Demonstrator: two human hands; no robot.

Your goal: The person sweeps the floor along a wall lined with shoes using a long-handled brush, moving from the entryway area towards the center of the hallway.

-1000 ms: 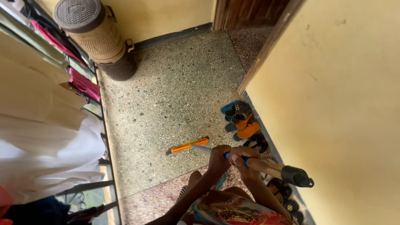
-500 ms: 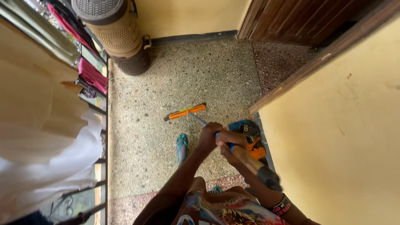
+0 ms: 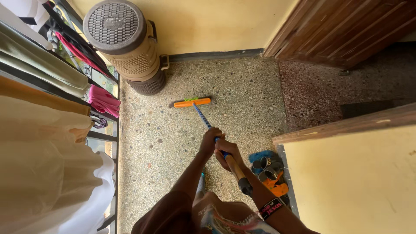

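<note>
Nearest the camera, a dark wristband [image 3: 271, 207] circles the right forearm, and just beside it sits the black cap at the top of the broom handle [image 3: 229, 160]. The right hand [image 3: 228, 151] wraps its fingers closed around the wooden part of that handle, and the left hand [image 3: 211, 139] grips it just ahead, fingers curled shut where the shaft turns blue. To the right of the hands, against the foot of the yellow wall [image 3: 355, 182], lies a small heap of sandals [image 3: 268, 170] (blue, grey and orange ones, overlapping). The handle slants away over the speckled terrazzo floor [image 3: 164, 143] to the orange broom head [image 3: 192, 102], which rests flat on the floor. Beyond it, in the corner, stands a tan ribbed drum with a dark lid [image 3: 123, 41]. Clothes [image 3: 47, 143] hang along the railing on the left, and a wooden door [image 3: 346, 28] stands at the far right.
</note>
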